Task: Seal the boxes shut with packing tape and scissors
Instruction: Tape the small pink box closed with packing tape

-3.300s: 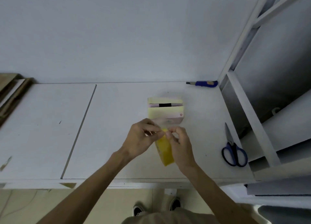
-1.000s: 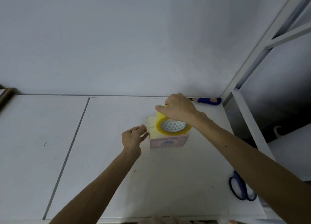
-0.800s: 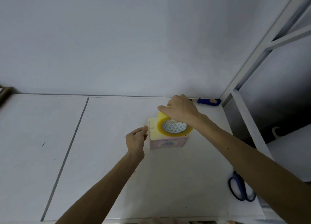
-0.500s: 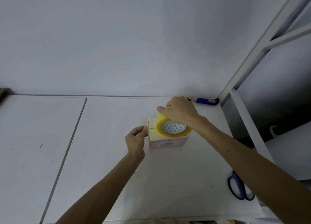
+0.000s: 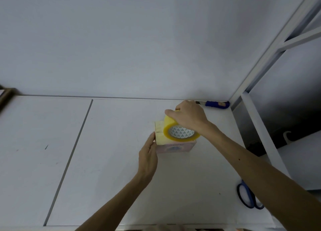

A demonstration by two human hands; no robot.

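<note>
Gripping the tape roll [image 5: 180, 133] from above, the right hand [image 5: 189, 117] curls its fingers over the yellow rim and holds the roll on edge against the top of the box [image 5: 173, 147], a little right of the frame's centre. That hold probably lets the roll turn and pay out tape across the flap seam, which shows as a dark line on the pale top to the roll's left.

The left hand [image 5: 148, 155] lies flat against the box's left wall, fingers straight and pressing, holding nothing. I judge it is there as a brace, so the light box does not slide when the tape is pulled. It may also pin a tape end to that side, but none can be made out.

The box stands on the white counter [image 5: 112, 161], pink printed face toward the viewer, flaps down. A strip seems to be partly laid, not yet cut.

Blue-handled scissors [image 5: 248, 198] lie at the lower right, near the counter's edge and partly behind the right forearm. They are well apart from the box but within easy reach of that hand once the strip needs cutting. A blue-handled knife [image 5: 216, 104] rests against the back wall at the counter's upper right corner, just beyond the right hand. A white shelf frame [image 5: 257, 126] rises along the right side.
</note>
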